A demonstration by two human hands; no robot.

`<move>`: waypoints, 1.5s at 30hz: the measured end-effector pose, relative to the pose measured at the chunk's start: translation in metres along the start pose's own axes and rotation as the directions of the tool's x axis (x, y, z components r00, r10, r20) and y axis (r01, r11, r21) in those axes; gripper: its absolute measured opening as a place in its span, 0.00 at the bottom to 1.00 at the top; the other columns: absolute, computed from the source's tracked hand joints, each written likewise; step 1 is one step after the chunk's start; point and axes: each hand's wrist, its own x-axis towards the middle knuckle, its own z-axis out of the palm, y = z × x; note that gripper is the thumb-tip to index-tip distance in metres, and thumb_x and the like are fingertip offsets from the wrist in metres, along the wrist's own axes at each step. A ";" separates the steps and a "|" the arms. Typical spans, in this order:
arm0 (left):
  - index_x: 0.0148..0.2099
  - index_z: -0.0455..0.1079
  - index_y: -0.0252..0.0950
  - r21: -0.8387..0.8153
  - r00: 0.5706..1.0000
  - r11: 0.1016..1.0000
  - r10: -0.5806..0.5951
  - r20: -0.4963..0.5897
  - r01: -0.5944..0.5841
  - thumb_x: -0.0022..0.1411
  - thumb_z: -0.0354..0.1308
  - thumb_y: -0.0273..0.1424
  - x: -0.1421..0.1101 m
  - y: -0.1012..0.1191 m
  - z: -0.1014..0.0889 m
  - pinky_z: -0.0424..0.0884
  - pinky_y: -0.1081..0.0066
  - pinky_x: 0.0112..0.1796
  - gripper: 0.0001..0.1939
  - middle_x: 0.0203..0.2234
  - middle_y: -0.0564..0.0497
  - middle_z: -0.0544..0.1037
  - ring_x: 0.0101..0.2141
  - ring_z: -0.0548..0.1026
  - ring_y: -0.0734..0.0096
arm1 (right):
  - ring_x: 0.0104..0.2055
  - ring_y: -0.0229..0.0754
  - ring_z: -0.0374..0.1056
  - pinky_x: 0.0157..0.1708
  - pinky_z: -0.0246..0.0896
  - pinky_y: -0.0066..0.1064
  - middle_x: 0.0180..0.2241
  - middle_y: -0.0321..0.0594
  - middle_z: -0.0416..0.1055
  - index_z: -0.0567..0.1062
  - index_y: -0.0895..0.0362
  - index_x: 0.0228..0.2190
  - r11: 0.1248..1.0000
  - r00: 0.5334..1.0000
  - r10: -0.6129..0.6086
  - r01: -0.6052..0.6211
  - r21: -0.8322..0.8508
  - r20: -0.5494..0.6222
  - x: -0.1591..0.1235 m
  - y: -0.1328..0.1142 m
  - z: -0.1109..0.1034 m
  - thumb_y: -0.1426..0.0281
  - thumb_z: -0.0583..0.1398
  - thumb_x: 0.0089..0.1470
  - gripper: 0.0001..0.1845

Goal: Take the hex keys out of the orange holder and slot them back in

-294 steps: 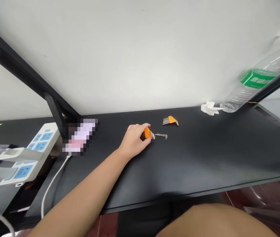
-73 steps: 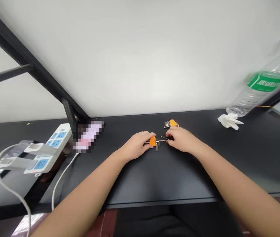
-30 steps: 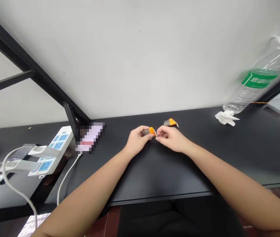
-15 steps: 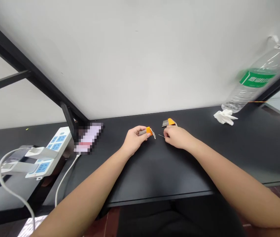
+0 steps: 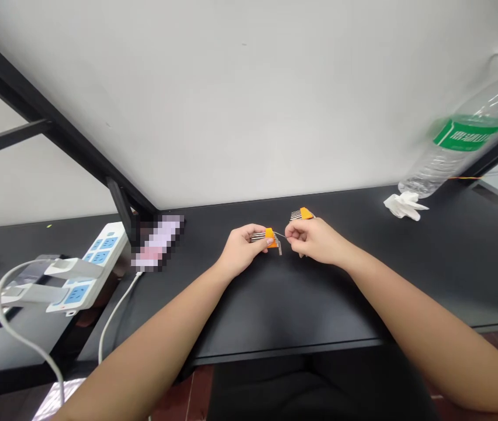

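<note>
Between the thumb and fingers of my left hand is an orange hex key holder with several metal keys through it. Their long shafts point left toward my palm and the short bent ends hang at the right. My right hand pinches a thin hex key, whose far end meets the holder's right side; whether it sits inside a hole I cannot tell. Just behind my right hand lies a second orange hex key holder with several keys, partly hidden by that hand.
The black table runs against a white wall. At the left are a phone on a white cable and a power strip with plugged-in chargers. A clear bottle and crumpled tissue stand at the right.
The thin hex key in my right hand has moved left and up to the holder in my left hand. That holder has shifted slightly right and its bent ends show more.
</note>
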 end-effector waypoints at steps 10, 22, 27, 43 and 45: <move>0.41 0.77 0.34 -0.011 1.000 1.000 0.016 0.019 -0.016 0.53 0.72 0.39 -0.002 0.003 0.002 0.75 0.66 0.34 0.17 0.32 0.47 0.82 0.29 0.78 0.68 | 0.24 0.37 0.69 0.24 0.68 0.32 0.27 0.33 0.69 0.73 0.53 0.33 0.984 0.999 0.048 -0.049 0.169 0.010 0.001 0.005 0.000 0.67 0.59 0.56 0.04; 0.40 0.77 0.33 -0.027 0.997 1.000 0.007 0.078 -0.005 0.53 0.72 0.37 -0.003 0.001 0.001 0.75 0.67 0.34 0.16 0.32 0.46 0.82 0.31 0.79 0.67 | 0.23 0.37 0.68 0.25 0.69 0.32 0.22 0.33 0.69 0.76 0.55 0.33 0.976 0.992 0.106 -0.117 0.184 0.071 0.001 0.005 -0.010 0.66 0.60 0.54 0.07; 0.40 0.77 0.33 -0.039 0.996 0.999 0.007 0.088 -0.003 0.53 0.73 0.37 -0.004 0.002 0.002 0.75 0.67 0.35 0.16 0.32 0.47 0.82 0.31 0.78 0.68 | 0.23 0.37 0.69 0.25 0.69 0.31 0.22 0.33 0.70 0.78 0.56 0.33 0.963 0.987 0.134 -0.152 0.223 0.092 -0.001 0.000 -0.014 0.67 0.62 0.52 0.07; 0.38 0.76 0.36 0.294 0.994 0.951 0.073 0.084 -0.095 0.57 0.67 0.39 -0.007 0.011 0.018 0.73 0.68 0.37 0.12 0.32 0.51 0.81 0.33 0.77 0.67 | 0.32 0.40 0.68 0.32 0.59 0.31 0.31 0.38 0.74 0.70 0.54 0.37 0.962 0.987 -0.152 0.138 -0.234 -0.042 0.002 -0.014 0.022 0.69 0.56 0.64 0.03; 0.38 0.76 0.37 0.292 0.995 0.952 0.076 0.065 -0.092 0.56 0.67 0.37 -0.007 0.012 0.018 0.73 0.68 0.39 0.10 0.33 0.52 0.81 0.35 0.78 0.66 | 0.34 0.40 0.68 0.33 0.56 0.31 0.35 0.40 0.75 0.70 0.55 0.38 0.910 0.972 -0.233 0.220 -0.352 0.005 0.000 -0.016 0.020 0.70 0.54 0.65 0.05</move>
